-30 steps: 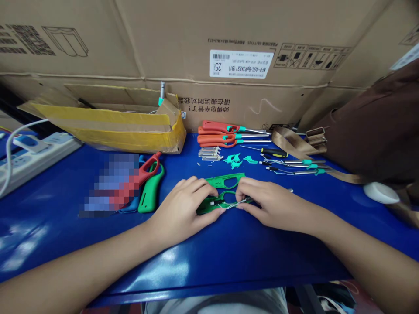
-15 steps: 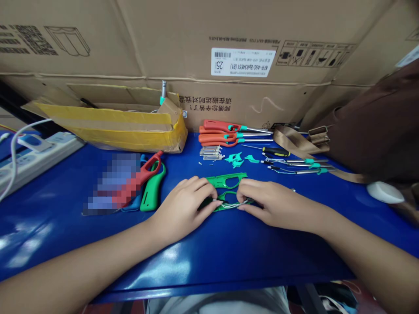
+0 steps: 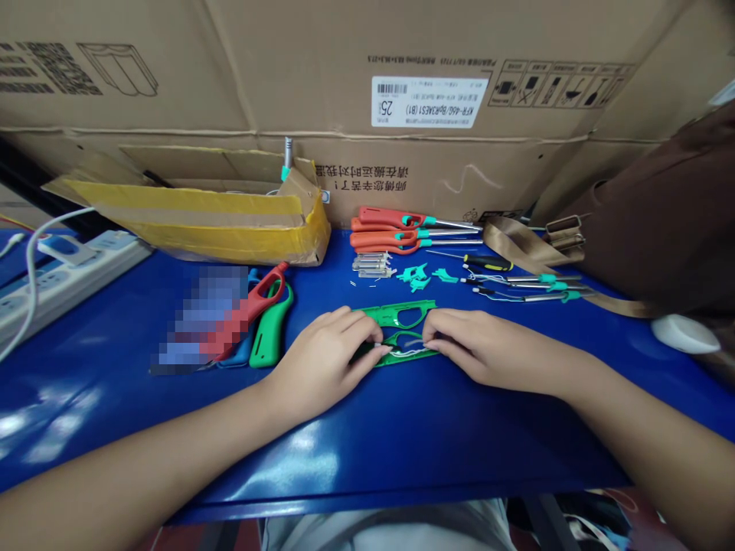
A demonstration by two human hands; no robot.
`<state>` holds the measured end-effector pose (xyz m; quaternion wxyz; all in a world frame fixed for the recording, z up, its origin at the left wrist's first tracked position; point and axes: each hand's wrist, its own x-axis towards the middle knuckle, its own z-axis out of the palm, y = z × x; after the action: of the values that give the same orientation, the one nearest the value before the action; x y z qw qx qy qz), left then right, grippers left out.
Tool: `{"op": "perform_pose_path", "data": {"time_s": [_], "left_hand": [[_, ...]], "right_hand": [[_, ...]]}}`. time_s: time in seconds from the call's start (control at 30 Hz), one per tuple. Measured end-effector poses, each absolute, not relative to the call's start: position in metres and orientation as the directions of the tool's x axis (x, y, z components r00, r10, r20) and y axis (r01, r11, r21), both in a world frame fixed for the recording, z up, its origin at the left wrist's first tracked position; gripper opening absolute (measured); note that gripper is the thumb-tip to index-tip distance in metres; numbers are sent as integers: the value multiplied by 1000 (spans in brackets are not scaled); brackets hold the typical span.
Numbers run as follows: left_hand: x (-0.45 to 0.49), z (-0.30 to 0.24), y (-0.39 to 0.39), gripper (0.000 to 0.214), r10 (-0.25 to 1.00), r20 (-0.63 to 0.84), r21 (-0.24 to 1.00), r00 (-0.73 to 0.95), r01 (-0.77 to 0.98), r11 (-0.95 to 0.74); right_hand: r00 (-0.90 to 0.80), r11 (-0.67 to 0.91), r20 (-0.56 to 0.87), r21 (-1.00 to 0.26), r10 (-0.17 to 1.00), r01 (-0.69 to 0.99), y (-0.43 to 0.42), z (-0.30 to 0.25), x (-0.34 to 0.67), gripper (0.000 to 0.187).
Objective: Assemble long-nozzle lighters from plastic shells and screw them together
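My left hand (image 3: 330, 356) is closed, thumb and fingers pinched at the left part of a green lighter shell half (image 3: 405, 358). White wires (image 3: 406, 353) run along this shell from my left fingertips toward my right ones. My right hand (image 3: 479, 344) is closed too, pinching the wires at the shell's right end. My fingers hide both ends of the wires and most of the shell's left part. Just behind lies a second green shell half (image 3: 387, 314), flat on the blue table (image 3: 367, 451).
Behind are red and orange lighters (image 3: 384, 241), clear fuel tanks (image 3: 372, 265), turquoise parts (image 3: 414, 277), a screwdriver (image 3: 488, 263) and metal tubes with wires (image 3: 534, 285). At left stand a yellow-taped carton (image 3: 230, 229), a green handle (image 3: 269, 333) and a power strip (image 3: 74, 268).
My right hand has shifted slightly right and up along the shell, and more of the wires shows between my hands. My left hand stays nearly in place. The view has shifted slightly.
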<state>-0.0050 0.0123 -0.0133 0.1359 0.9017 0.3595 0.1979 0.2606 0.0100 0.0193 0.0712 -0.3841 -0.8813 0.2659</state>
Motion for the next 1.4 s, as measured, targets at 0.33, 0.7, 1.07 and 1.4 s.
{"op": "perform_pose_path", "data": {"time_s": [0.33,0.7,1.07,1.4], "left_hand": [[-4,-9,8,10,707,225,387,670,605,-696],[-5,-8,8,13,708,223,391,671,604,-695],[-5,-7,5,13,689,245,333,682,608,-721],[-4,-9,-4,18,739,193,403,645,635,-659]], "right_hand": [[-752,612,-128,-502,646,611,5,29,263,18],[-662,577,-54,-442,747,687,24,22,274,15],[-669,498,-111,-581,735,644,31,17,275,21],[-497,314,-232,-541,836,780,24,17,263,20]]}}
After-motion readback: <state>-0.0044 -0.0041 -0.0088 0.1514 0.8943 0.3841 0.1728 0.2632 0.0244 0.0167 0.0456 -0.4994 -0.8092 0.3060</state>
